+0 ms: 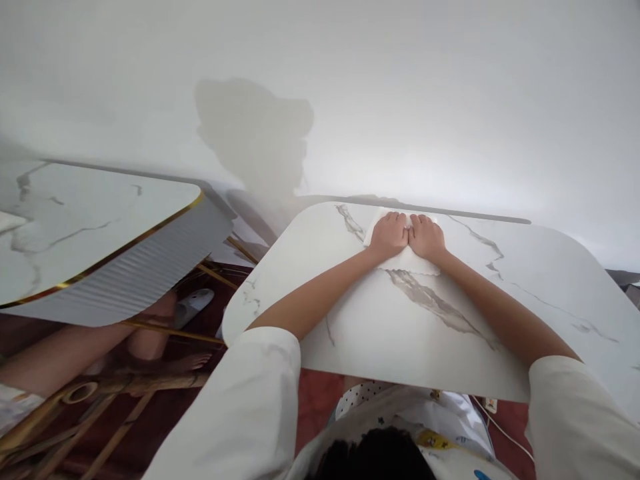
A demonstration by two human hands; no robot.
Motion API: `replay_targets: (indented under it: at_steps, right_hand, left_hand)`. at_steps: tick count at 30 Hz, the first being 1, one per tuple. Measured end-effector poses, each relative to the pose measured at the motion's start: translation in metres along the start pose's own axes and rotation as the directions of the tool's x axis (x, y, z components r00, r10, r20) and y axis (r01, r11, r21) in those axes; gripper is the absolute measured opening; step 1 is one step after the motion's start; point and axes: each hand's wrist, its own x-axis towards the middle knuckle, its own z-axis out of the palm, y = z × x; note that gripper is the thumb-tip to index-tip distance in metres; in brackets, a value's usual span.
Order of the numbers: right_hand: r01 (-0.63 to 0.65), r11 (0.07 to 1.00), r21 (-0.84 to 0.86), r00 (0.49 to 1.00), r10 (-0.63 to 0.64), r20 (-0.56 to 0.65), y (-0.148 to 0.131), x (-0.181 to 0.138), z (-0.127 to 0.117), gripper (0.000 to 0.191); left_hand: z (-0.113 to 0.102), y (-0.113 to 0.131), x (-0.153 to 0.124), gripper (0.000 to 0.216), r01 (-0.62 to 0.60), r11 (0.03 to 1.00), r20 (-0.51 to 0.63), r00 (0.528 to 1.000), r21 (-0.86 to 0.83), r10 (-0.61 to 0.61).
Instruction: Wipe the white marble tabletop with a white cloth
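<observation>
Both hands press side by side on a white cloth (pixel 413 264) with a scalloped edge, near the far side of a marble-patterned white table (pixel 350 313). My left hand (pixel 390 235) has its fingers curled onto the cloth. Close against it, my right hand (pixel 427 237) is bunched in the same way, the thumbs meeting in the middle. Both arms reach forward over the tabletop. The hands cover part of the cloth, so its folds beneath them are hidden.
A white wall (pixel 400 100) rises behind the table. At left stands a second marble-patterned table (pixel 100 227) with a gold edge. Below it are another person's leg (pixel 75 350), a slipper (pixel 196 305) and a bamboo chair (pixel 127 385). A cable (pixel 505 433) runs at lower right.
</observation>
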Motion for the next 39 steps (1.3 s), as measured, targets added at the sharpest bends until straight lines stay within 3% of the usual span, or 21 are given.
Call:
replay_targets:
  at_steps: [6,14,18,27,33,39]
  right_hand:
    - [-0.002,1.0,0.014,1.0,0.002,-0.007,0.014,0.036,0.01,0.035]
    - [0.049,0.998,0.035,0.998,-0.048,-0.028,0.021,0.036,0.012,0.039]
    - [0.027,0.999,0.043,1.0,-0.027,-0.01,0.032,0.029,0.008,0.041]
    - [-0.042,0.999,0.03,0.999,0.042,0.005,0.08,0.008,0.0,0.043]
    - [-0.081,0.996,0.03,0.997,0.081,0.005,0.08,-0.005,-0.005,0.043]
    - [-0.068,0.998,0.014,0.998,0.068,-0.01,0.072,-0.044,-0.012,0.043]
  left_hand:
    - [0.014,-0.01,0.032,0.02,0.035,0.999,0.011,0.999,0.009,-0.035]
    - [0.017,-0.007,0.034,0.021,0.02,0.999,-0.002,1.0,0.026,-0.02]
    - [0.022,0.005,0.037,0.023,0.019,1.0,0.003,1.0,0.005,-0.019]
    - [0.036,0.056,0.051,0.025,0.005,0.998,0.045,0.999,-0.064,-0.002]
    - [0.032,0.063,0.045,0.025,-0.041,0.997,0.019,0.999,-0.071,0.042]
    - [0.019,0.077,0.014,0.025,-0.095,0.994,0.049,0.994,-0.045,0.097]
